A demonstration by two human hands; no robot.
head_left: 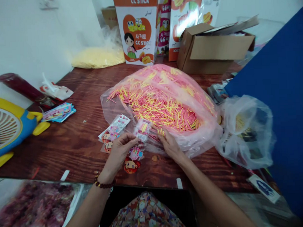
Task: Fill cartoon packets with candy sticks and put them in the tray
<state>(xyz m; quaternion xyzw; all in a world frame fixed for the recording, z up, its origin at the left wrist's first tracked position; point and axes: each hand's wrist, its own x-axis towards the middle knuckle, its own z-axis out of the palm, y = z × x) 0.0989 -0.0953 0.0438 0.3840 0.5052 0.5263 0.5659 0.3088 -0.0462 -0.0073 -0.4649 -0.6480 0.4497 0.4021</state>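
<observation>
My left hand (121,149) pinches the edge of a small clear printed pouch (142,129), which has some yellow and pink showing through it. Just to the right, my right hand (171,145) closes its fingers on a few short yellow sticks (161,131). Both hands are at the near side of a large clear plastic bag (205,138), which lies open and holds a heap of thin pink and yellow sticks (156,105). Under and beside my left hand lie more flat printed pouches (132,164) with a cartoon face. My right palm is hidden from view.
A yellow and blue fan (23,124), a stack of printed packets (59,112) and a tissue pack (60,91) are at left. Behind stand a CC Stick box (138,33), an open carton (214,50) and a yellow-filled bag (96,58). A clear bag (260,135) hangs at right.
</observation>
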